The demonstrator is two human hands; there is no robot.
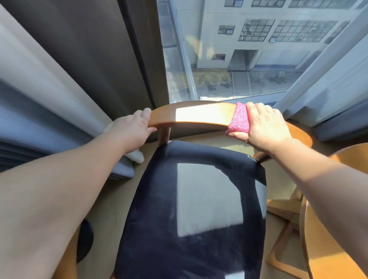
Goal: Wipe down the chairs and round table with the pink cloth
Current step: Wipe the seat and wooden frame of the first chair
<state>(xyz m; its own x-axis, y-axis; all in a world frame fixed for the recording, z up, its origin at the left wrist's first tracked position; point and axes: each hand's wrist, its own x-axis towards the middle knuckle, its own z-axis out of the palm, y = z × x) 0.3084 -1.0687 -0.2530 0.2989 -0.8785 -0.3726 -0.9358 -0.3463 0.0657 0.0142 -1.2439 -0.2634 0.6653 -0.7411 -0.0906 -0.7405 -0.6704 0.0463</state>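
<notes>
1. A big window (236,56) fills the far side of the room. A pale building (291,27) with many small panes shows through the glass.
2. Grey curtains (43,89) hang on the left, and lighter ones hang on the far right. Their tops are cut off.
3. A chair (164,136) stands in the middle, just in front of the window. Its dark seat (192,203) has a bright patch of sun on it, and the near end runs out of view.
4. A round table (333,243) made of wood sits on the right, near the chair. Only part of its top shows.
5. The curved wooden back rail (192,116) of the chair runs left to right on the far side of the seat. The right arm hides its right end.
6. The left hand (130,130) grips the left end of the rail, with the thumb on the near edge and the fingers curled over the top.
7. The right hand (266,128) grips the right part of the rail over the cloth. The fingers bend over the far edge, so their tips are hidden.
8. The pink cloth (239,121) is wrapped over the rail, under the right hand. Its left part sticks out past the fingers, and the thumb pins its near edge.
</notes>
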